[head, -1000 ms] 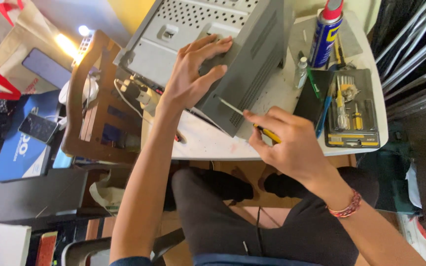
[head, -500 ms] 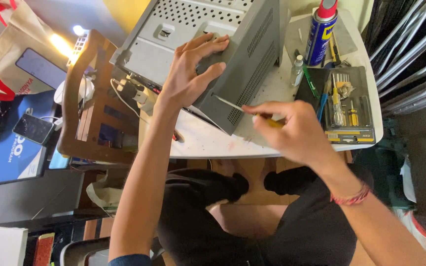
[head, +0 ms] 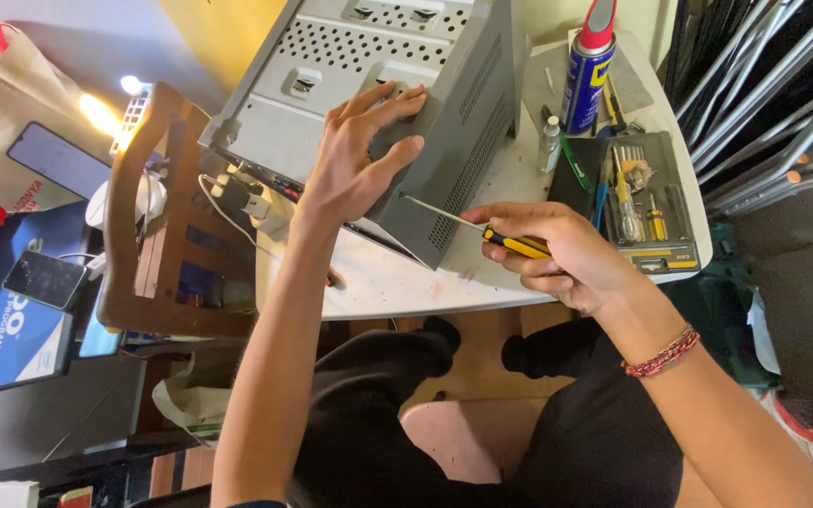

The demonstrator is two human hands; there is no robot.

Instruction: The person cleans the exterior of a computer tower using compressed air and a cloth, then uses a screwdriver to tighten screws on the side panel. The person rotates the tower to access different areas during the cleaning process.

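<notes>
Head view puts the grey metal case [head: 397, 103] at the far middle of the white table [head: 397, 282], tipped up on one edge so I see its perforated bottom panel and its vented side wall. My left hand [head: 355, 165] lies flat over the near corner of that case, fingers spread across the panel and the thumb pressed on the vented side; that grip is wide and bracing, pinching nothing. My right hand [head: 562, 254] is curled around the yellow and black handle of a screwdriver [head: 477, 229], grip pressed together on it, and the thin shaft points left with its tip touching the lower part of the vented side. A red and gold bracelet [head: 661, 353] sits on the right wrist.

Just right of the case stands a blue and yellow spray can [head: 587, 71] with a red cap, and a small clear bottle [head: 549, 146] stands near its foot. Beyond my right hand lies an open black tool tray [head: 651, 202] holding small bits and drivers, close to the table's right rim. Left of the case a white plug and cable [head: 256, 202] hang off the table edge. Further left is a wooden chair [head: 157, 235], then a phone [head: 44, 279] lying on a blue box [head: 7, 329]
</notes>
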